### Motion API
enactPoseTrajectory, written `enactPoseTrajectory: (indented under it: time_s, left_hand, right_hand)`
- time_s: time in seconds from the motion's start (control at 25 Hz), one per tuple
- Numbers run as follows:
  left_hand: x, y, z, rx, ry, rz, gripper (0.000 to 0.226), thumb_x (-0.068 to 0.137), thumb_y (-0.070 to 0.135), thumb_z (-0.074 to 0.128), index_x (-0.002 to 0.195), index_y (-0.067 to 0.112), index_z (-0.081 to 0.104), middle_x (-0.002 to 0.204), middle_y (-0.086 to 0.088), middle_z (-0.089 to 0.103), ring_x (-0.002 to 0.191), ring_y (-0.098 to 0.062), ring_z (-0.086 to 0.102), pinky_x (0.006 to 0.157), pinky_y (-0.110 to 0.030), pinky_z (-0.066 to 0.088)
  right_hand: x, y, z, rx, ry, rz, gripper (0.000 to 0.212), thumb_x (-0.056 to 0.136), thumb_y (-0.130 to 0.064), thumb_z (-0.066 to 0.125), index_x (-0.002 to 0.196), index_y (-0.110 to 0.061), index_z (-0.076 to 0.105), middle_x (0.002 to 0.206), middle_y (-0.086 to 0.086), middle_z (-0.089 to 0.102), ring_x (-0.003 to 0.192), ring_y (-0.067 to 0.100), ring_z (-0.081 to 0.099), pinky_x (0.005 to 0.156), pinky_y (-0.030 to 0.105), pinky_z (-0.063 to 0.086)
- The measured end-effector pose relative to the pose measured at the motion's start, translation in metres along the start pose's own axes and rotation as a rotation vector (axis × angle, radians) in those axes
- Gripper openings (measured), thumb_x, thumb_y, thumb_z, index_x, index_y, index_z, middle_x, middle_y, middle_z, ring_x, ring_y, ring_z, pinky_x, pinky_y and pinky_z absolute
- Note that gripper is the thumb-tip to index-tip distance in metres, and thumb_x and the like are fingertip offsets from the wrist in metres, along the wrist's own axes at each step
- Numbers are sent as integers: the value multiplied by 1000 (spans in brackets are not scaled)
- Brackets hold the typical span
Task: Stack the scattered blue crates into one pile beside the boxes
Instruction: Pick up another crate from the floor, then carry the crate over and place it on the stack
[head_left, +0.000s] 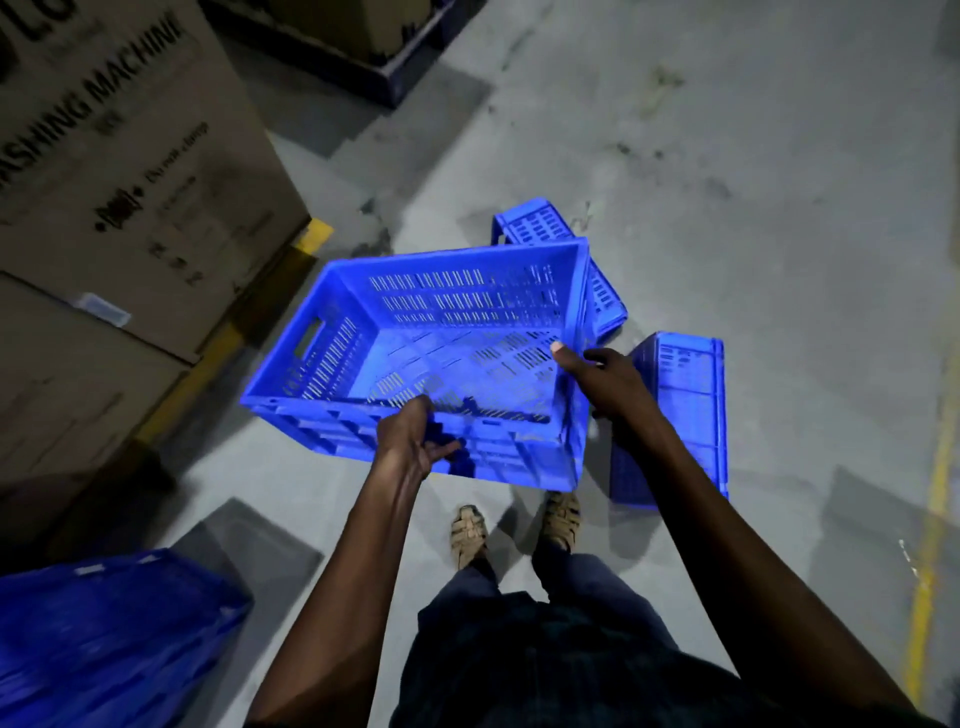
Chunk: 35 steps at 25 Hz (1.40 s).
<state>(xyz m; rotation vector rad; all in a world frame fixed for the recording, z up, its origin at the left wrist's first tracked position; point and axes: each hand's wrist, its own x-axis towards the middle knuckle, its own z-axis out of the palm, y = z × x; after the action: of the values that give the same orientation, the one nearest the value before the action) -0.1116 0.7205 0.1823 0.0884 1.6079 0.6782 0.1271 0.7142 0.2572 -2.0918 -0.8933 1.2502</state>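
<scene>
Grey concrete floor (727, 156), stained and marked with worn yellow painted lines (930, 545), fills the scene under dim light. Held above it, open side up and tilted slightly, is a bright blue perforated plastic crate (447, 332) with slotted walls, a slotted bottom and a cut-out handle in its left end wall. The left hand (410, 441) grips the crate's near long rim, fingers curled under the lip and clamped on it, thumb on top. The right hand (602, 379) holds the crate at its right end wall, thumb inside against the wall and fingers wrapped around the outer edge, closed on the plastic. Just beyond the held crate's far right corner, a second blue slotted crate (540, 223) lies on the floor, partly hidden behind it. To the right, behind the right forearm, a third blue crate (685, 405) rests on the floor, seemingly on its side. Below the held crate the person's two feet in tan woven sandals (470, 535) stand on the concrete, with dark trousers (545, 649) nearer the camera. At the lower left edge another blue crate (104, 639) shows, blurred, so its position cannot be judged. Large brown cardboard boxes (119, 182) printed with "WASHING MACHINE" lettering stand along the left, stacked. Farther back, another cardboard box sits on a dark pallet (384, 78).
</scene>
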Motion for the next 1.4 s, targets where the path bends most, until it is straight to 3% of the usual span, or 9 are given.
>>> enactPoseTrajectory:
  time_s: [0.08, 0.24, 0.36, 0.48, 0.68, 0.92, 1.04, 1.2, 1.4]
  left_hand:
    - [-21, 9, -5, -28, 21, 82, 10, 86, 9, 57, 82, 3, 50, 78, -13, 46, 66, -28, 51, 37, -36, 53]
    - [-47, 23, -15, -74, 73, 200, 13, 82, 3, 59, 77, 3, 47, 68, -11, 43, 50, -23, 43, 39, -35, 55]
    - [-54, 20, -19, -107, 64, 244, 10, 81, 5, 60, 85, 2, 52, 78, -15, 49, 55, -27, 50, 41, -31, 54]
    - [-57, 12, -23, -137, 62, 278, 14, 78, 8, 62, 87, 1, 53, 82, -17, 50, 63, -29, 56, 47, -35, 56]
    - [-67, 4, -30, -135, 72, 299, 15, 74, 10, 63, 83, 4, 53, 81, -14, 48, 68, -29, 56, 51, -37, 57]
    - [-92, -9, -39, -204, 8, 227, 14, 85, 5, 58, 75, 6, 48, 64, -9, 51, 48, -23, 62, 44, -34, 58]
    - [-98, -28, -44, -129, -83, 135, 18, 87, 21, 62, 84, 6, 54, 69, -16, 59, 56, -28, 60, 51, -34, 58]
    - [-111, -49, -62, 179, -85, 100, 65, 91, 62, 55, 95, -2, 58, 82, -31, 70, 60, -32, 67, 54, -33, 57]
    - [-106, -69, -98, 317, 190, 231, 85, 81, 78, 50, 97, -4, 63, 76, -24, 73, 58, -34, 73, 64, -39, 61]
  right_hand:
    - [-2, -13, 2, 107, -14, 12, 60, 83, -54, 71, 122, -9, 60, 102, 6, 60, 86, 19, 59, 65, 30, 46]
    - [-8, -31, 14, 158, 10, 2, 29, 75, -38, 81, 72, -19, 60, 64, 0, 53, 56, 13, 47, 44, 21, 34]
    - [-8, -33, 27, 158, 168, -65, 39, 50, -42, 77, 73, -14, 61, 65, 4, 61, 62, 27, 60, 59, 37, 53]
    - [-9, -38, 27, 49, 282, -123, 48, 55, -48, 69, 80, -8, 67, 73, 11, 69, 76, 34, 69, 72, 44, 57]
    - [-19, -61, 30, 382, 258, -69, 16, 80, -7, 70, 84, -9, 55, 75, 14, 63, 48, 19, 59, 42, 26, 48]
    - [-36, -68, 37, 404, 241, -209, 19, 76, -35, 68, 77, -19, 57, 64, 1, 56, 46, 17, 47, 47, 29, 41]
    - [-50, -75, 35, 336, 247, -310, 34, 74, -46, 66, 80, -13, 58, 59, 1, 51, 46, 20, 46, 48, 35, 44]
    - [-72, -73, 23, 304, 191, -402, 25, 75, -47, 66, 78, -22, 58, 55, 1, 48, 43, 21, 46, 48, 36, 44]
    - [-100, -61, 8, 337, 108, -483, 16, 80, -39, 68, 79, -25, 61, 59, 1, 54, 47, 19, 46, 49, 33, 43]
